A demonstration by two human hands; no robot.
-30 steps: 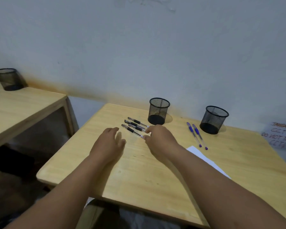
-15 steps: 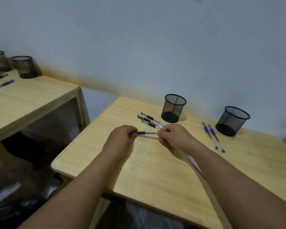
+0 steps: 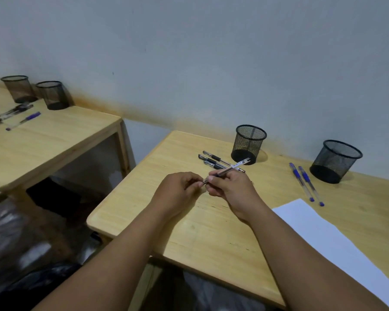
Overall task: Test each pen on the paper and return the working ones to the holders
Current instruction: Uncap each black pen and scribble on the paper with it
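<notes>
A wooden table (image 3: 211, 232) is seen, and a white paper (image 3: 323, 239) lies at its right edge. Two black mesh holders are placed along the far edge, one (image 3: 248, 143) near the middle and one (image 3: 335, 161) toward the far right corner. Above the table's middle, a black pen (image 3: 230, 169) is gripped by the curled fingers of the right hand (image 3: 231, 189); its tip end is pinched by the left hand (image 3: 177, 191). Three black pens (image 3: 211, 161) lie beside the middle holder, two blue pens (image 3: 304, 181) beside the other.

Wooden table (image 3: 211, 239) carries two mesh holders (image 3: 248, 144), black pens (image 3: 211, 160), blue pens (image 3: 302, 178), paper (image 3: 319, 230)
</notes>
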